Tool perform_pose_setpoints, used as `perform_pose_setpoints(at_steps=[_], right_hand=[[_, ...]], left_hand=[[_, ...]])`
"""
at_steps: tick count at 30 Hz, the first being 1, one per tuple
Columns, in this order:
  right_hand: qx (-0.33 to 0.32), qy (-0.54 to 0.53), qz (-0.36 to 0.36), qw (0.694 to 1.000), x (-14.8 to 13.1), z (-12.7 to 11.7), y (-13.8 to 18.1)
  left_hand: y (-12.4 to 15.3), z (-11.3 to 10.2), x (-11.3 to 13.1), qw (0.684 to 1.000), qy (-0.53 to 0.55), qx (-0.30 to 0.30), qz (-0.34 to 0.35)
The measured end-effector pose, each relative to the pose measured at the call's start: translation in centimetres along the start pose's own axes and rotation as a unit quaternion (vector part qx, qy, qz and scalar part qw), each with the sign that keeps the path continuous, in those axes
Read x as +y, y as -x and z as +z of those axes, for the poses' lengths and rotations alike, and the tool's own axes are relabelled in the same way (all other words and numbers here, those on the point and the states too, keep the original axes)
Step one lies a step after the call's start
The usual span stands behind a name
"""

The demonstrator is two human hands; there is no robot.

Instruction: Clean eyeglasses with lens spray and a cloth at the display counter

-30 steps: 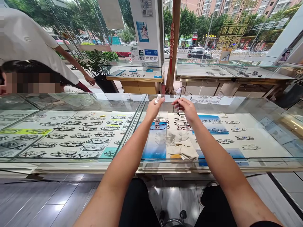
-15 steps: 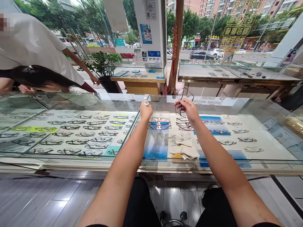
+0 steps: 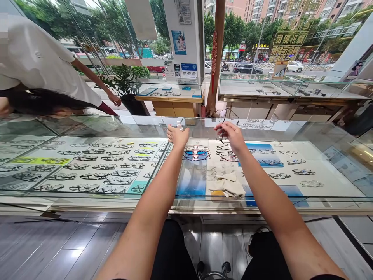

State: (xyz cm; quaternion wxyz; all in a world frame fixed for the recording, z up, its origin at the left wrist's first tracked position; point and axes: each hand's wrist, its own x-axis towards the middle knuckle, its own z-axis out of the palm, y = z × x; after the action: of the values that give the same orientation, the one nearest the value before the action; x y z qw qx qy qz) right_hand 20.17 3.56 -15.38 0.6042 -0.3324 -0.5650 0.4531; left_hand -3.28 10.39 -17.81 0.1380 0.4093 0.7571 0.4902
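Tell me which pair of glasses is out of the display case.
The dark-framed glasses pinched in the right hand, held above the glass top; the other pairs all lie under it.

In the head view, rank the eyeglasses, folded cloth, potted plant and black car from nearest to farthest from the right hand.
1. eyeglasses: held by the right hand, at its fingers.
2. folded cloth: at the glass counter, toward the person.
3. potted plant: beyond the counter, far left.
4. black car: outdoors, farthest back.
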Motion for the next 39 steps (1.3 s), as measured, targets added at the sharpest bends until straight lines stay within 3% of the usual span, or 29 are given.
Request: perform_pose_setpoints(at_steps=[3,6,8,10,12,14,17,20,29,39], right_hand=[[0.024,0.004,-0.016,1.0,0.4,-0.3,-0.4],[0.098,0.018,-0.045,0.994,0.9,-0.9,-0.9],[0.155,0.025,-0.061,0.986,1.1,-1.4,-1.2],[0.193,0.027,-0.069,0.978,1.2,-1.7,-1.5],[0.208,0.027,-0.072,0.975,1.2,-1.9,-1.6],[0.21,0.026,-0.071,0.975,1.2,-2.0,-1.7],[0.207,0.03,-0.069,0.975,0.9,-1.9,-1.5],[0.206,0.027,-0.066,0.976,0.7,-1.8,-1.4],[0.212,0.024,-0.048,0.976,0.6,-1.6,-1.4],[0.207,0.032,-0.048,0.977,0.7,-1.6,-1.2]], left_hand=[[1.8,-0.9,1.6,0.992,0.026,0.083,0.09],[4.1,-1.9,2.9,0.954,0.097,0.094,0.268],[5.9,-2.4,3.6,0.914,0.155,0.001,0.376],[8.0,-2.8,4.0,0.865,0.185,-0.168,0.435],[10.0,-3.0,4.1,0.801,0.164,-0.359,0.45],[11.6,-3.1,4.2,0.727,0.102,-0.512,0.445],[13.0,-3.0,4.0,0.647,0.012,-0.631,0.428],[13.6,-2.7,3.7,0.603,-0.037,-0.677,0.42],[13.2,-2.0,3.2,0.56,-0.129,-0.713,0.403],[13.0,-1.9,3.0,0.571,-0.141,-0.691,0.421]])
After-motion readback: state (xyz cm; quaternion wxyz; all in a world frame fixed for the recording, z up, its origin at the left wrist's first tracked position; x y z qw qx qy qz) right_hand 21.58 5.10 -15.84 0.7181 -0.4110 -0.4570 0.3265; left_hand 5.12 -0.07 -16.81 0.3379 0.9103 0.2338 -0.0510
